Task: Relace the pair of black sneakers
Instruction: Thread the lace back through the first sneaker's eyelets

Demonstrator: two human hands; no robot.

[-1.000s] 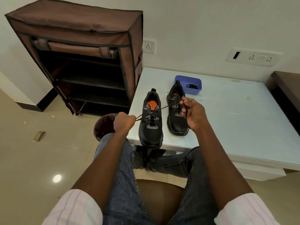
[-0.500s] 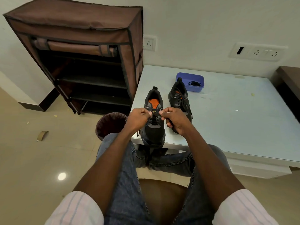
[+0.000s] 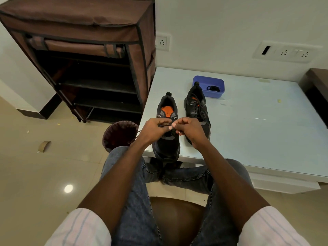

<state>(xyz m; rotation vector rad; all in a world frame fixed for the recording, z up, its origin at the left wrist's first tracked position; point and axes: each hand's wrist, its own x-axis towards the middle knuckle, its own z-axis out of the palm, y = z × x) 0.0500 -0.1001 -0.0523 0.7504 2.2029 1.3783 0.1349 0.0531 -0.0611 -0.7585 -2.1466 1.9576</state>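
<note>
Two black mesh sneakers with orange insoles were stood side by side, toes toward the seated person, at the near left corner of a white glass-topped table (image 3: 257, 125), the left sneaker (image 3: 167, 139) beside the right sneaker (image 3: 196, 109), whose lacing was already in place. A thin black shoelace (image 3: 164, 125) was pinched over the left sneaker's tongue by the curled fingers of the left hand (image 3: 152, 129) and the right hand (image 3: 190, 129), the thumbs nearly touching. A blue plastic tray (image 3: 209, 83) was set just behind the right sneaker.

Light: bright, even, from overhead
Glare: round spot on floor tiles (image 3: 68, 188), left of chair
Edges: wide-angle bowing
</note>
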